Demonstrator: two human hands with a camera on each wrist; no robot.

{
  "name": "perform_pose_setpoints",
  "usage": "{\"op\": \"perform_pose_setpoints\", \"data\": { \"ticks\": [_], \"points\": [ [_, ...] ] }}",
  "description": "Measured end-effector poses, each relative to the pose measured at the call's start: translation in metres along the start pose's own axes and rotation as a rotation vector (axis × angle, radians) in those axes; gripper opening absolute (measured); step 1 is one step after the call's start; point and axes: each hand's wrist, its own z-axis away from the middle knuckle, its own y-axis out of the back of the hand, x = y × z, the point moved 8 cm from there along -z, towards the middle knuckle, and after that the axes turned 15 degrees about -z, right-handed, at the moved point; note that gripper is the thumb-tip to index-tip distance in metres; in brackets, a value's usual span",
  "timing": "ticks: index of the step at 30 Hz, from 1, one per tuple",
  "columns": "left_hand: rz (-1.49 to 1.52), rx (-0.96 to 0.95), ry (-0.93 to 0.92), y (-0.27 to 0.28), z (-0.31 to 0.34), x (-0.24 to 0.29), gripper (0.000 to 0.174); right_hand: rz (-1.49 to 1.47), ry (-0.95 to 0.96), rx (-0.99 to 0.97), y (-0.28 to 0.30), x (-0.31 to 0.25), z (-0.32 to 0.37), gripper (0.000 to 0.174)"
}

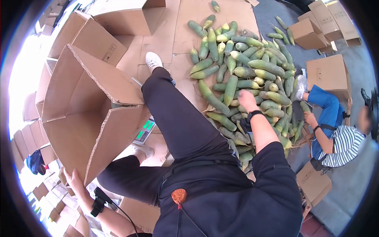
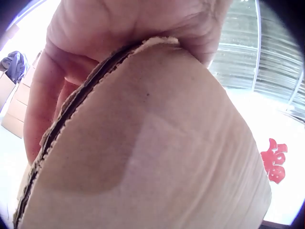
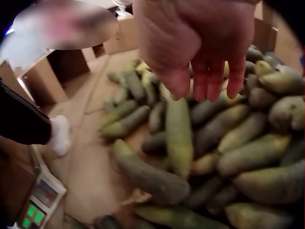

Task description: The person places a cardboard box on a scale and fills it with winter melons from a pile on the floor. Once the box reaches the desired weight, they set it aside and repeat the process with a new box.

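Grips an open cardboard box [image 1: 67, 138] by its edge with the left hand [image 1: 77, 187], curling fingers round the board, left of the radish pile [image 1: 268, 68]. Has a digital scale [image 1: 144, 132] left of the pile too. Holds the right hand [image 1: 247, 100] over the pile with fingers loosely extended downward; cannot tell whether touching it.

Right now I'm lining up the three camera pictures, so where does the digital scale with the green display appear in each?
Head: the digital scale is left of centre, between the person's legs, beside the open box.
Left wrist: not in it; a cardboard flap fills most of the picture.
Right wrist: the digital scale is at the lower left.
Landmark: head and right wrist share the radish pile, right of the scale.
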Motion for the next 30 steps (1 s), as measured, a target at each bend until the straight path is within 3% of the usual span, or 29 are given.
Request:
{"op": "perform_pose_setpoints", "data": {
  "ticks": [5,8,10,13,14,16,18,20,24,28,30],
  "points": [
    [0.04,-0.026,0.055,0.002,-0.003,-0.007,0.053,0.132,-0.414,-0.176,-0.034,0.111,0.052,0.039],
    [0.046,-0.04,0.056,0.004,-0.008,-0.016,0.053,0.174,-0.538,-0.287,-0.045,0.122,0.081,0.06],
    [0.074,-0.058,0.061,0.004,-0.012,-0.021,0.053,0.358,-0.442,-0.231,-0.059,0.141,0.085,0.079],
    [0.029,-0.056,0.048,0.002,-0.004,-0.006,0.052,0.505,-0.433,-0.307,-0.047,0.13,0.081,0.079],
    [0.022,-0.038,0.059,0.004,-0.003,-0.005,0.052,0.537,-0.417,-0.306,-0.048,0.133,0.081,0.074],
    [-0.053,0.001,0.002,0.004,-0.003,-0.002,0.051,0.519,-0.375,-0.184,-0.047,0.133,0.085,0.043],
    [-0.18,0.017,-0.118,0.007,-0.003,0.004,0.051,0.447,-0.368,-0.109,-0.065,0.157,0.08,0.038],
    [-0.252,0.036,-0.132,0.008,0.001,0.012,0.049,0.37,-0.383,-0.161,-0.072,0.157,0.083,0.043],
    [-0.184,0.043,-0.045,0.0,0.019,0.039,0.045,0.412,-0.275,-0.262,-0.055,0.099,0.089,0.055],
    [-0.067,0.022,0.002,0.001,0.01,0.021,0.044,0.294,-0.025,-0.163,-0.036,0.055,0.076,0.067],
    [-0.054,0.012,-0.05,-0.002,0.011,0.025,0.043,-0.126,0.165,-0.032,-0.007,0.02,0.059,0.071]
  ]
}}
